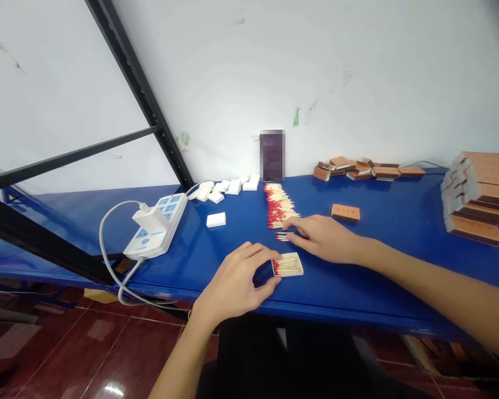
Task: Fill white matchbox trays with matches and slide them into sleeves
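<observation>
My left hand (240,280) rests on the blue table (391,266), with thumb and fingers closed on the left end of a small white tray of red-tipped matches (290,265). My right hand (322,237) lies palm down just behind that tray, its fingers pinching a few loose matches (281,236) at the near end of a long pile of matches (278,205). An orange matchbox sleeve (345,212) lies to the right of my right hand.
Several empty white trays (227,187) lie by the wall, one more (215,220) nearer. A white power strip (157,224) with cable sits left. Orange sleeves (368,168) lie at back right, a stack of boxes (478,194) at far right. A black frame bar (141,88) slants at left.
</observation>
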`<state>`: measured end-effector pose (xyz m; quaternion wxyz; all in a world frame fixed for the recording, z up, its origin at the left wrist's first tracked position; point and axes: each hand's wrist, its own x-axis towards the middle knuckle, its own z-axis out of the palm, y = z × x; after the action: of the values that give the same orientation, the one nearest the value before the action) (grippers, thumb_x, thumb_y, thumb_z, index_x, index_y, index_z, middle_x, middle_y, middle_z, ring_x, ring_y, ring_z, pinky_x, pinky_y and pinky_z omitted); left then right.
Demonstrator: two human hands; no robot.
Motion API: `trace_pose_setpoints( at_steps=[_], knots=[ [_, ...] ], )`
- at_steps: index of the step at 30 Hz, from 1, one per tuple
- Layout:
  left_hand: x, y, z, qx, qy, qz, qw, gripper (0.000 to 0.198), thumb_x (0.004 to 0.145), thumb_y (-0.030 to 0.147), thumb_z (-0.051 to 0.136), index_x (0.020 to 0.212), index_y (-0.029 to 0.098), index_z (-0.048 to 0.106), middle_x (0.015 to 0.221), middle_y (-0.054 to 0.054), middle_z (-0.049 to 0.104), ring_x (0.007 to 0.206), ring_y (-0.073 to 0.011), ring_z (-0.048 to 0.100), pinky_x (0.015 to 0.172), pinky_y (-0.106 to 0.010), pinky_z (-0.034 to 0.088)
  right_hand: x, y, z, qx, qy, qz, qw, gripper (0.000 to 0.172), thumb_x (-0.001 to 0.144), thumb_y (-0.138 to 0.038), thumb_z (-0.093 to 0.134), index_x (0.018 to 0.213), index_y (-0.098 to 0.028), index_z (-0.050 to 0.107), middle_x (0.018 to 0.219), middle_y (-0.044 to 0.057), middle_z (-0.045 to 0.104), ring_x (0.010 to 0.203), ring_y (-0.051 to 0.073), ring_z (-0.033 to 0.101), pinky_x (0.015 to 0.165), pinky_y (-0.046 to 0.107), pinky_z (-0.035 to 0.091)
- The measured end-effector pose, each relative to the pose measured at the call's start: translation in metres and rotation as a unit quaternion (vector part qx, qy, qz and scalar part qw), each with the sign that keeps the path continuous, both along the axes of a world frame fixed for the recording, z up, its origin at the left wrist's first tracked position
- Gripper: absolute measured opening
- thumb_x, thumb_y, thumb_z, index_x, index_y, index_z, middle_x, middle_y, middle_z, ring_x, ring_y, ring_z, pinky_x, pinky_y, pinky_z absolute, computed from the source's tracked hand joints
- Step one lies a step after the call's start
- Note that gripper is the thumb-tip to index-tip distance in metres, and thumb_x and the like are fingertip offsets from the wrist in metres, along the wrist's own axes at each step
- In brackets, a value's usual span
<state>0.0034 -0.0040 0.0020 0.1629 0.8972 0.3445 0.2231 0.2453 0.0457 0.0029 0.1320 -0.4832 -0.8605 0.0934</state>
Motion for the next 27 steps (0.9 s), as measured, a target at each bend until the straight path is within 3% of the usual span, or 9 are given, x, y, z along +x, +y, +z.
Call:
trace_pose_setpoints(
  at_steps=[17,20,23,27],
  knots=[
    [-0.0005,0.0005,-0.0015,-0.012,0.002,0.003,1.000,0.025,0.093,0.024,0.065,0.118,0.025,0.061,0.117,-0.003,0.066,0.106,-0.0234,0.061,0.110,-0.041,0.037,-0.0010,-0.0022,0.0021,0.013,0.015,0.034,0.999,0.025,0.096,-0.041,0.050,0.093,-0.024,0.069,0.072,0.001,0.068,0.066,0.018,0.061,0.057,0.027,0.033],
    [-0.0004,0.0005,-0.0017,-0.012,-0.001,0.002,1.000,0.025,0.093,0.024,0.064,0.118,0.024,0.061,0.117,-0.003,0.066,0.106,-0.0233,0.061,0.109,-0.041,0.037,0.0014,-0.0009,-0.0008,0.029,0.024,0.031,0.999,0.028,0.097,-0.035,0.048,0.112,-0.025,0.069,0.097,0.004,0.076,0.087,0.022,0.069,0.068,0.029,0.043],
    [-0.0004,0.0005,-0.0012,-0.011,-0.002,0.000,1.000,0.025,0.093,0.024,0.064,0.118,0.025,0.061,0.117,-0.003,0.066,0.106,-0.0232,0.061,0.108,-0.040,0.038,0.0038,0.0007,-0.0041,0.047,0.019,0.036,0.998,0.037,0.099,-0.031,0.043,0.129,-0.025,0.064,0.125,0.006,0.071,0.111,0.025,0.066,0.087,0.036,0.048],
    [-0.0007,0.0006,-0.0009,-0.004,0.000,-0.001,1.000,0.025,0.093,0.025,0.065,0.118,0.024,0.061,0.115,-0.003,0.067,0.105,-0.0229,0.061,0.104,-0.038,0.041,0.0041,0.0017,-0.0070,0.045,-0.001,0.032,0.998,0.039,0.100,-0.036,0.042,0.132,-0.026,0.063,0.127,0.006,0.070,0.112,0.028,0.066,0.092,0.040,0.049]
  ],
)
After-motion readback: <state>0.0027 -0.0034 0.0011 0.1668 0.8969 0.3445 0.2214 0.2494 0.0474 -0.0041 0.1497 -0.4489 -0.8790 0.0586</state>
